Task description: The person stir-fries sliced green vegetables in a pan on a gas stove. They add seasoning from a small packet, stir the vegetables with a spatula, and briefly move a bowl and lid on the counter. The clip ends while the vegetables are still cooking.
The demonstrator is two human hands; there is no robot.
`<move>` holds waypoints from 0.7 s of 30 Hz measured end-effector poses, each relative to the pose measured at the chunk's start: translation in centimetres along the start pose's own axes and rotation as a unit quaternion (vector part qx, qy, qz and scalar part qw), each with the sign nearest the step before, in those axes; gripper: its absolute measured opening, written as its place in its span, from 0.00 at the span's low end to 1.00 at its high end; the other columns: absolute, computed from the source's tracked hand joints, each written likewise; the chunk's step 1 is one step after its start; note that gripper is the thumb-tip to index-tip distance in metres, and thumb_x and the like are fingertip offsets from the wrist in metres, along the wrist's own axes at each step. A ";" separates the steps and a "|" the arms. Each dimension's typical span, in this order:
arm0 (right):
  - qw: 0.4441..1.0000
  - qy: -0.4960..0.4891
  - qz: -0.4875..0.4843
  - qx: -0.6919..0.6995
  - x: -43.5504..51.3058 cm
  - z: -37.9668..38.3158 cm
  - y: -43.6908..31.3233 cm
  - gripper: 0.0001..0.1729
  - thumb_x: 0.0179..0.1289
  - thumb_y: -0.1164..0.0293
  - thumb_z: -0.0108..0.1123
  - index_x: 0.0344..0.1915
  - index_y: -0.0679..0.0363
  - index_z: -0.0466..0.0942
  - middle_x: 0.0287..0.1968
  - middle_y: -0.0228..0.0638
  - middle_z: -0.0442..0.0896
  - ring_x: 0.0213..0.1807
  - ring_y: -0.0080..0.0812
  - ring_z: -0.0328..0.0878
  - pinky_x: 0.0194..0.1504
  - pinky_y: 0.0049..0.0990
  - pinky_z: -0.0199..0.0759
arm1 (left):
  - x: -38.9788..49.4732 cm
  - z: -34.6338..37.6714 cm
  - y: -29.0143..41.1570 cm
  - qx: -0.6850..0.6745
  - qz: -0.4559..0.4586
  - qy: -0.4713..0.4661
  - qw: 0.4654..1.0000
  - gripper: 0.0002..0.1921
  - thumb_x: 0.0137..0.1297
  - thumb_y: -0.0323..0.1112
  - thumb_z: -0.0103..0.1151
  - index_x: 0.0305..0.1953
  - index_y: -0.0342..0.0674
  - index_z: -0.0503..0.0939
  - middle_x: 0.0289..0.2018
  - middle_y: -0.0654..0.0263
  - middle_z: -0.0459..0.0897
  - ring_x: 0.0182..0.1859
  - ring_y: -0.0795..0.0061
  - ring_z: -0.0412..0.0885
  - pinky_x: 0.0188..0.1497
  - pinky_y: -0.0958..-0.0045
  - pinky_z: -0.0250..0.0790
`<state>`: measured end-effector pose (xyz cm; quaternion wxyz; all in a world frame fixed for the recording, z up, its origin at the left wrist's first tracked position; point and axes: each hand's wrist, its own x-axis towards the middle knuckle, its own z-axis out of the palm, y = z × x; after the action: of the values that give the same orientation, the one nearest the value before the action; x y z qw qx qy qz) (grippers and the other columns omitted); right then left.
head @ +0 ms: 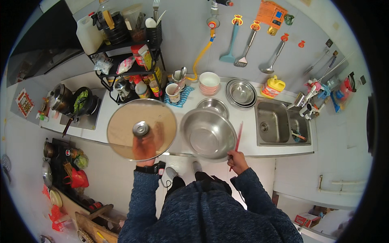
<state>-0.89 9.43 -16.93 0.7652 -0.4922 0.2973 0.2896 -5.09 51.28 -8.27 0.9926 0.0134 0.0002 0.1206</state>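
Observation:
My left hand [145, 148] shows through the tinted glass of a large round pot lid [120, 121], holding it from beneath near its metal centre knob. The steel-rimmed lid is over the counter's front edge. My right hand [238, 162] grips a slim red-pink utensil [239, 136], possibly chopsticks, pointing away from me. Its fingers also meet the rim of a big stainless steel basin [206, 138], which holds nothing and overhangs the counter edge. Whether the basin also rests on the counter is hidden. A smaller steel bowl [214, 104] lies partly behind it.
Along the white counter [246, 145] are nested steel basins [241, 92], stacked bowls [209, 81], paper cups [173, 93] and a double sink [272, 124]. Leftward stand a black condiment rack [127, 70] and a wok [82, 100] with greens on the cooktop. Utensils, including a blue spatula [229, 56], hang on the wall.

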 end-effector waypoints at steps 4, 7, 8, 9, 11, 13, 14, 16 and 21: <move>0.986 0.020 -0.021 0.164 0.0 -8.4 -3.3 0.11 0.63 0.74 0.62 0.27 0.53 0.69 0.21 0.28 0.68 0.13 0.19 0.49 0.17 0.23 0.46 | -2.6 -0.9 2.1 0.084 0.115 0.053 0.988 0.25 0.72 0.33 0.63 0.65 0.31 0.71 0.58 0.51 0.76 0.47 0.70 0.74 0.44 0.76 0.73; 0.979 0.072 -0.090 0.167 0.5 -11.7 -7.2 0.14 0.63 0.74 0.61 0.25 0.49 0.66 0.19 0.26 0.67 0.13 0.18 0.47 0.16 0.22 0.45 | -4.8 -2.1 3.4 0.101 0.146 -0.024 0.984 0.23 0.71 0.34 0.64 0.64 0.32 0.74 0.58 0.53 0.79 0.57 0.60 0.77 0.56 0.65 0.76; 0.985 0.044 -0.093 0.142 0.2 -11.9 -7.8 0.15 0.63 0.74 0.61 0.23 0.49 0.65 0.19 0.25 0.68 0.13 0.18 0.48 0.16 0.22 0.46 | -5.5 -2.6 3.5 0.095 0.182 0.051 0.977 0.24 0.72 0.33 0.63 0.65 0.32 0.72 0.60 0.50 0.77 0.55 0.60 0.77 0.49 0.70 0.77; 0.986 0.021 -0.098 0.134 -0.2 -11.7 -8.3 0.17 0.64 0.74 0.60 0.22 0.49 0.64 0.18 0.25 0.69 0.12 0.19 0.48 0.15 0.22 0.46 | -6.1 -3.1 3.4 0.084 0.208 0.092 0.970 0.25 0.72 0.33 0.63 0.66 0.32 0.71 0.61 0.46 0.74 0.53 0.60 0.77 0.42 0.76 0.78; 0.986 0.111 -0.113 0.054 0.1 -8.8 -7.4 0.17 0.65 0.73 0.59 0.22 0.48 0.63 0.17 0.27 0.68 0.10 0.20 0.50 0.13 0.25 0.48 | -7.4 -3.9 3.7 0.054 0.180 0.065 0.980 0.25 0.73 0.34 0.62 0.66 0.31 0.71 0.62 0.45 0.75 0.50 0.62 0.78 0.42 0.77 0.78; 0.982 0.064 -0.142 -0.105 -0.2 -4.2 -5.0 0.18 0.64 0.71 0.60 0.22 0.48 0.63 0.15 0.23 0.63 0.09 0.21 0.52 0.13 0.27 0.51 | -8.9 -4.3 3.7 0.069 0.193 0.077 0.976 0.24 0.74 0.35 0.60 0.66 0.32 0.71 0.59 0.48 0.76 0.46 0.68 0.77 0.41 0.78 0.77; 0.978 0.045 -0.150 -0.136 -0.4 -1.5 -3.7 0.18 0.64 0.71 0.61 0.22 0.49 0.62 0.14 0.22 0.61 0.10 0.21 0.54 0.13 0.26 0.51 | -9.8 -4.3 4.2 0.032 0.167 0.048 0.984 0.23 0.75 0.36 0.59 0.66 0.32 0.71 0.58 0.49 0.77 0.45 0.69 0.77 0.41 0.77 0.77; 0.971 -0.003 -0.139 -0.195 0.1 4.4 -1.6 0.19 0.65 0.71 0.62 0.22 0.50 0.62 0.13 0.20 0.59 0.10 0.20 0.54 0.13 0.26 0.50 | -11.9 -3.8 5.6 -0.011 0.147 0.005 0.989 0.22 0.78 0.38 0.56 0.66 0.33 0.71 0.56 0.53 0.78 0.42 0.73 0.76 0.41 0.79 0.75; 0.939 -0.164 -0.086 -0.290 1.8 18.7 4.3 0.17 0.66 0.74 0.60 0.23 0.54 0.64 0.14 0.22 0.62 0.09 0.18 0.52 0.12 0.26 0.44 | -19.5 -2.8 11.6 0.019 0.252 0.015 0.968 0.20 0.80 0.39 0.52 0.65 0.34 0.72 0.51 0.61 0.77 0.38 0.79 0.70 0.38 0.84 0.69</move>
<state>0.33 28.46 -14.45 0.6496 -0.6619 0.0271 0.3730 -26.83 57.93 -10.85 0.9298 0.0297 0.0139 0.3666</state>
